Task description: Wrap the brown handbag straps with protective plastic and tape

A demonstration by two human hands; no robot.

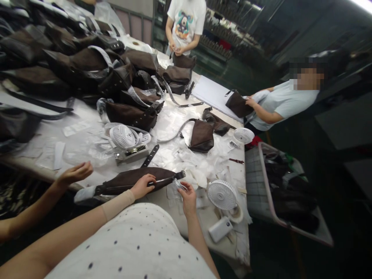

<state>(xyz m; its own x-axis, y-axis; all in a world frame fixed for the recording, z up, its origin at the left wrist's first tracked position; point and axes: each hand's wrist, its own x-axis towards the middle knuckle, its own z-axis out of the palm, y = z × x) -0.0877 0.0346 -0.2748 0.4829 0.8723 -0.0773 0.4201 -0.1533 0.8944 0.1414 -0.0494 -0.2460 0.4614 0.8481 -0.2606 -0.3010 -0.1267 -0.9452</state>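
I find the brown zippered bag (124,177) lying lengthwise on the table (205,217), at the edge nearest the wearer, directly in front of the torso. A pale wrapped piece (85,194) shows at its left end; a zip (164,181) runs toward its right end.

Left hand (143,186): fingers curled, nearly closed, on the bag beside the zip; I record a grip on the bag's edge. Right hand (188,192): thumb and fingers brought together in a pinch on a clear plastic wrapping (179,185) at the bag's right end. I cannot tell whether the wrapping is attached to the bag.

A co-worker's hand (76,173) is held over the table to the left, apart from the bag, fingers loosely bent. Just beyond the bag I note a black studded strap (150,155) and a small box (133,155) of loose items, with a white fan (123,136) beside it. Near the right hand stands a second fan (222,194); a white smartphone (221,229) lies just on the near side of it.

Farther across I log a small brown bag (201,135) among crumpled plastic, a heap of similar bags (75,64) at upper left, and two people standing at the far side, one handling a dark bag (238,104).
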